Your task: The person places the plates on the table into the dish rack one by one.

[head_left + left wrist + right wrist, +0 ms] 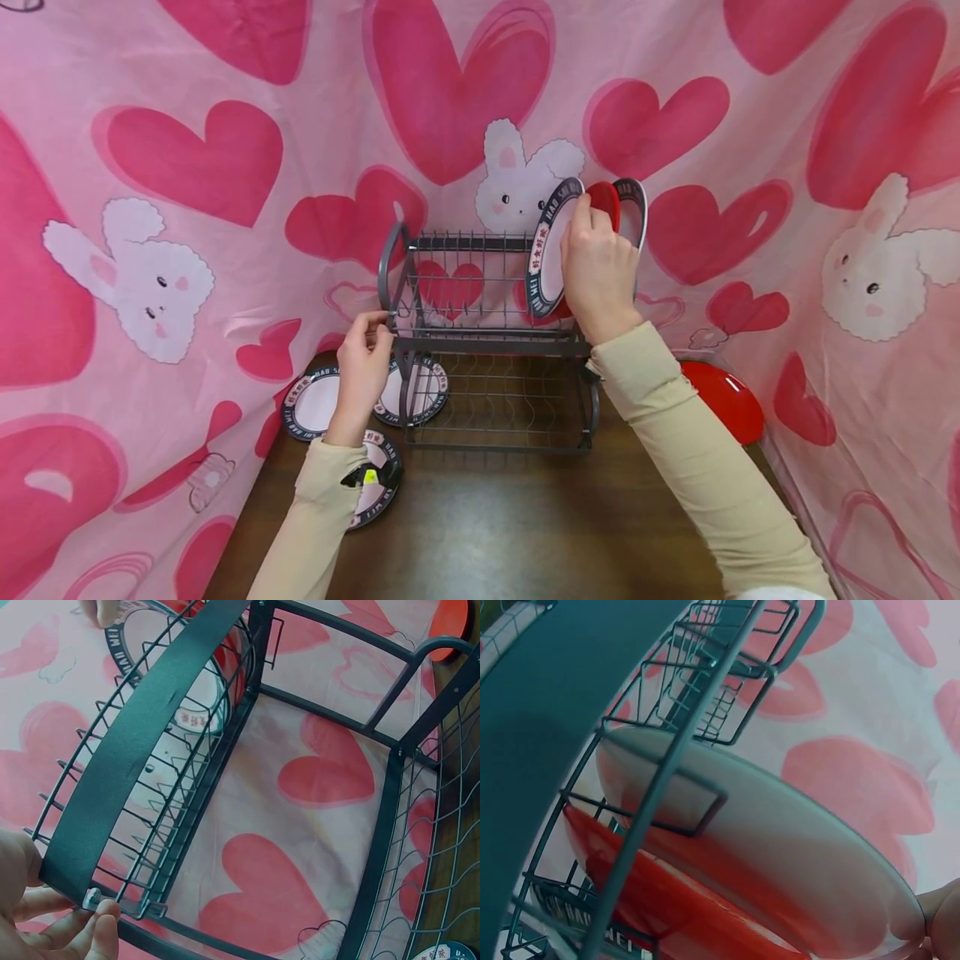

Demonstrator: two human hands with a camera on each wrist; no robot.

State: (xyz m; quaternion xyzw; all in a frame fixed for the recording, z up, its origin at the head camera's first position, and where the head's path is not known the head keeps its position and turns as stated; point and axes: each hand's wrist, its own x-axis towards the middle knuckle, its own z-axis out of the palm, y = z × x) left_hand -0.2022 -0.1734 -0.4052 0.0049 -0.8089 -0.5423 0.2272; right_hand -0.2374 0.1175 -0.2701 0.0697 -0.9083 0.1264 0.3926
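Note:
A dark two-tier dish rack (491, 343) stands against the heart-print cloth. My right hand (600, 262) pinches the upper edge of a plate with a black lettered rim (551, 250), tilted upright in the upper tier's right part. Its pale underside shows in the right wrist view. Just right of it a red plate (606, 198) stands on edge, then another black-rimmed plate (634, 208), partly hidden by my hand. My left hand (365, 358) grips the upper tier's front left corner; in the left wrist view its fingers (101, 937) bend around the end of the frame.
Black-rimmed plates (315, 404) lie on the brown table (487, 517) left of the rack, one partly beneath my left wrist. A red plate (723, 402) lies at the right, by my right sleeve. Pink cloth (202, 67) hangs behind and at both sides.

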